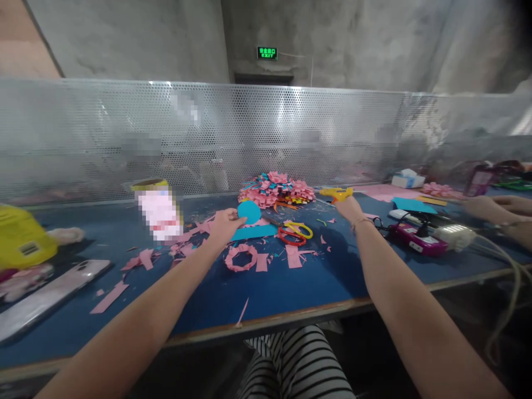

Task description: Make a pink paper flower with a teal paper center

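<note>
Pinched in my left hand is a blue paper disc, held up above the scraps. Out to the right, my right hand is closed around a yellow glue gun, its nozzle pointing left. Between the hands lie scissors with red and yellow handles, touching a blue paper strip. Nearer to me is a pink folded paper ring. Behind the disc rises a heap of pink and blue paper flowers.
Pink scraps litter the blue table. At left are a phone and a yellow container. A purple power strip with cables sits right, near another person's hands. A perforated metal screen closes the back.
</note>
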The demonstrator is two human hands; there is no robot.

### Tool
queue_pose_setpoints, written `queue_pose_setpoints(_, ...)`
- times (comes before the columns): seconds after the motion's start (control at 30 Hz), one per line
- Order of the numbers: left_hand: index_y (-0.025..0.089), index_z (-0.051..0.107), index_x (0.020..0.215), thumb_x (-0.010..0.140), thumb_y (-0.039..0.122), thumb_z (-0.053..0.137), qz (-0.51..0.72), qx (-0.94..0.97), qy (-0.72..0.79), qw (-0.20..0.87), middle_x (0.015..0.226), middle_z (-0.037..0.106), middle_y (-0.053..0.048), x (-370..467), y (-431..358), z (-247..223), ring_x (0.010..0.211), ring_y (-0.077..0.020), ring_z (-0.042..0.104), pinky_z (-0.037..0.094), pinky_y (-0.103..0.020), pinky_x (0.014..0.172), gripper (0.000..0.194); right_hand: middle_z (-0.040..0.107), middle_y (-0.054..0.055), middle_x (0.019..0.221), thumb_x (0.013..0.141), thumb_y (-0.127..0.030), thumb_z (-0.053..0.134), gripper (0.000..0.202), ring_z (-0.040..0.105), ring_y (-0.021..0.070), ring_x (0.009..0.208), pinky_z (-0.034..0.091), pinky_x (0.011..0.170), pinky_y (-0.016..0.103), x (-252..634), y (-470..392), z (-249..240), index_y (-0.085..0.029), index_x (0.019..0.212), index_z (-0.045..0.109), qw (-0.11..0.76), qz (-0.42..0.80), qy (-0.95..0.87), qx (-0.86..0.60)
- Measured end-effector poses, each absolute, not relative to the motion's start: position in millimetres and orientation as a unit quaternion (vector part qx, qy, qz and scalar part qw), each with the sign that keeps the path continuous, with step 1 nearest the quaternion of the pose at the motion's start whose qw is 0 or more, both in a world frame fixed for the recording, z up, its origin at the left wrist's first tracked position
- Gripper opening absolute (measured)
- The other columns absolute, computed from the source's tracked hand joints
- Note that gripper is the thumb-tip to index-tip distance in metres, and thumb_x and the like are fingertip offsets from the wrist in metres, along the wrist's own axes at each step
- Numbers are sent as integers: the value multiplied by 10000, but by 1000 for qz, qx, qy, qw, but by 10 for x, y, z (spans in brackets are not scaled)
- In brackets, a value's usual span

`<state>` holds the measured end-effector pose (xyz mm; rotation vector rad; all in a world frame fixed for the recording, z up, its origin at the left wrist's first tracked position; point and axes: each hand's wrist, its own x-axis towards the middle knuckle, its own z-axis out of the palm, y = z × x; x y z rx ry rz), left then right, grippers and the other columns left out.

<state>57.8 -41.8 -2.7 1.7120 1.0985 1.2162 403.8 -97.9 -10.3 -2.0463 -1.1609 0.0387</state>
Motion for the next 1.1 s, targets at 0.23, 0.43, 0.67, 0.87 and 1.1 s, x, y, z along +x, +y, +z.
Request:
queue_pose_setpoints(0.23,134,574,884,502,167,696,354,682,409,492,642,603,-12,557,-496,44,554,-117,571,488,-301,616,403,545,5,582,716,-358,524,295,491,103,471,428,452,220,3729,-988,-28,-158,911,619,405,131,-486,-763)
queue_pose_setpoints(0.43,172,609,883,491,216,686,229,792,368,431,740,632,-31,562,-530,39,672,-151,587,470,-272,599,403,584,19,559,651,-372,594,243,557,146,528,421,458,216,3649,-1000,-54,-167,768,651,254,65,-511,-819)
queue_pose_setpoints(0.67,198,653,710,529,234,609,207,862,353,299,676,639,-30,554,-560,109,633,-155,564,426,-237,573,189,638,112,759,699,-373,549,307,605,217,719,457,610,273,3617,-1044,-25,-123,852,641,193,41,-525,-828)
queue_pose_setpoints(0.87,202,606,496,391,115,621,86,863,363,340,418,519,17,323,-427,125,330,-93,382,246,-216,334,138,524,217,1071,650,-375,622,515,494,280,1017,397,818,368,3498,-1041,0,-45,1035,536,241,-76,-541,-802)
queue_pose_setpoints(1.1,196,613,496,462,139,605,17,877,358,319,386,509,10,269,-415,179,311,-93,360,224,-223,336,67,569,98,982,636,-398,632,427,515,207,928,393,800,305,2526,-1030,-93,-142,976,601,200,91,-837,-501)
